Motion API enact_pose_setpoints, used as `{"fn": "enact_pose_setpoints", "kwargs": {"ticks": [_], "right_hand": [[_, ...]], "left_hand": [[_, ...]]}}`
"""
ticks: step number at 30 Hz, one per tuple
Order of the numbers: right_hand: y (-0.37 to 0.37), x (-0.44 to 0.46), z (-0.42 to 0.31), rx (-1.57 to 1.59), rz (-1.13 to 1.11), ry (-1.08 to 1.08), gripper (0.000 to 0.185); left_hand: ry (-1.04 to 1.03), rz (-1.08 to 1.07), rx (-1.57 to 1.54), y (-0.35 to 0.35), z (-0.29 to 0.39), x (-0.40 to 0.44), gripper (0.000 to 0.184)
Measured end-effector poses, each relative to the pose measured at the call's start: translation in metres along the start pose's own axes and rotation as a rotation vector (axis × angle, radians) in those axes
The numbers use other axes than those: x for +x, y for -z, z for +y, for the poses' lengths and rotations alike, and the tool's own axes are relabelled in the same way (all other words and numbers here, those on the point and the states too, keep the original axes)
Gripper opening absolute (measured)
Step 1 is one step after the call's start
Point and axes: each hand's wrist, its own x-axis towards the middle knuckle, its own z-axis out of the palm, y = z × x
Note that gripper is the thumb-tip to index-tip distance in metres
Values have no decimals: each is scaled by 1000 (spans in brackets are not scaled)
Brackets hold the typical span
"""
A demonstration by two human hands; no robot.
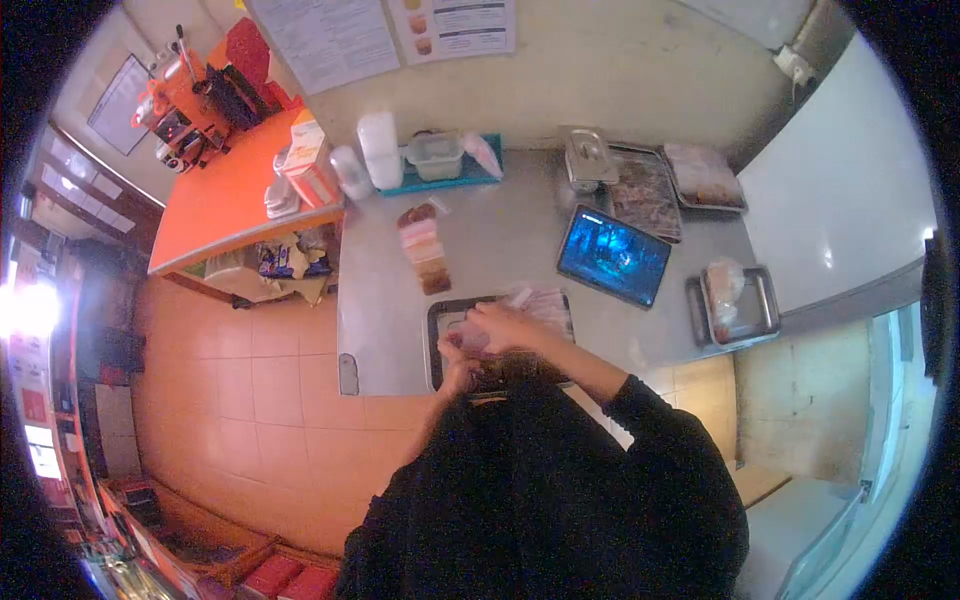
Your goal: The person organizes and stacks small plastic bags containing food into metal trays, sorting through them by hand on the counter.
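My left hand [458, 366] and my right hand [508, 330] are close together over a metal tray [433, 345] at the table's near edge. Both are closed on a small translucent packet [473, 338], its contents too blurred to name. Several pale pinkish packets [546, 304] lie at the tray's far right side. Something dark fills the near part of the tray, partly hidden by my hands and sleeves. Just beyond the tray, a row of brown and pink packets [427, 250] lies on the steel table [390, 340].
A tablet [614, 256] with a lit screen lies to the right. Behind it are a lidded steel container [589, 158] and filled trays [643, 190]. Another tray [765, 302] holds a wrapped item. A teal tray [400, 187] with plastic tubs stands at the back; an orange counter [225, 195] adjoins left.
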Motion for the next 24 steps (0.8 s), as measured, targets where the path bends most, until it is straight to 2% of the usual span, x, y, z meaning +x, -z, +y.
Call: {"fn": "enact_pose_setpoints", "kwargs": {"ticks": [1,3,5,6,8,11,12,13,14,15,17,19,21,23,24], "right_hand": [[8,1,-8,2,2,-3,65],[23,3,-22,130,-145,-136,60],[22,3,-27,80,-139,-140,59],[21,1,-29,28,-134,-142,59],[13,-2,-30,-4,-99,-136,57],[14,-1,-31,-17,-92,-137,51],[12,0,-31,3,-121,-146,47],[8,0,-30,5,-121,-145,47],[3,0,-30,13,-57,-107,36],[-2,0,-29,21,7,-68,25],[-1,0,-28,19,9,-19,23],[4,2,-30,20,9,35,20],[12,8,-30,1,-241,-51,28],[20,18,-23,60,-207,42,28],[25,23,-17,121,-170,123,27]], "left_hand": [[82,-2,-216,-1,2,1,56],[205,22,-527,-1,1,4,52],[244,47,-684,5,-19,10,70],[130,17,-475,6,-26,10,69],[16,-19,-264,11,-42,16,67],[-64,-98,-277,21,-56,20,68],[-98,9,-162,19,-52,14,57],[-116,63,-104,19,-47,12,53],[-131,118,-45,19,-41,9,51],[10,114,-231,16,-12,4,55],[149,113,-421,22,6,0,62],[-319,-89,37,36,8,-8,65],[-275,-128,-48,41,22,-22,61],[-230,-165,-135,45,41,-40,58],[-226,-116,-36,48,48,-49,53]]}}
